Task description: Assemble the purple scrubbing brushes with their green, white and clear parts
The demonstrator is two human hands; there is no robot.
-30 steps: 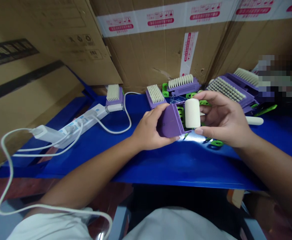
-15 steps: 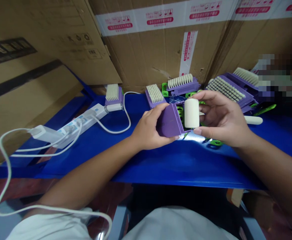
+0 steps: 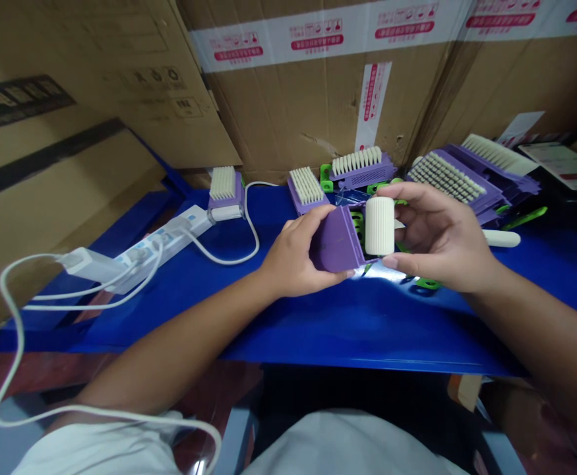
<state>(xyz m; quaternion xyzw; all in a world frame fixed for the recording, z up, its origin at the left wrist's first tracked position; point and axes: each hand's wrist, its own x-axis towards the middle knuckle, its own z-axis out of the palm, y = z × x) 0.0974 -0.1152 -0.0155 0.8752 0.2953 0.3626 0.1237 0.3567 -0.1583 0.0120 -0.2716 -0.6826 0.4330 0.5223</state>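
Head view, and from my remote seat, 12 o'clock is straight ahead, away from the wearer. My main worry is the white ribbed cylinder (image 3: 380,225) in the right hand (image 3: 441,237): it's pinched between thumb and fingertips, with little palm behind it, so a loosened grip could drop it. Being round, it could then roll on the blue table (image 3: 367,336) and in among the green plastic clips (image 3: 357,227). The purple plastic piece (image 3: 336,241) is held by the left hand (image 3: 293,254), fingers along its edge, and a twist there could knock it against the cylinder or the clips. Any misalignment between the two parts could cause a jam or scuff if they're pressed together.

The cylinder's long axis runs almost straight up and down in view, top end at 12 o'clock, slightly tilted. It sits mid-frame, just beside the purple piece's right edge; I can't tell if they touch. Both hands are clamped on their parts and held close together, above the table. Bristle brushes (image 3: 347,168) lie around 12 to 2 o'clock, and a white handle (image 3: 500,239) lies at 3 o'clock past the right hand. A power strip (image 3: 164,241) sits at 9 o'clock.
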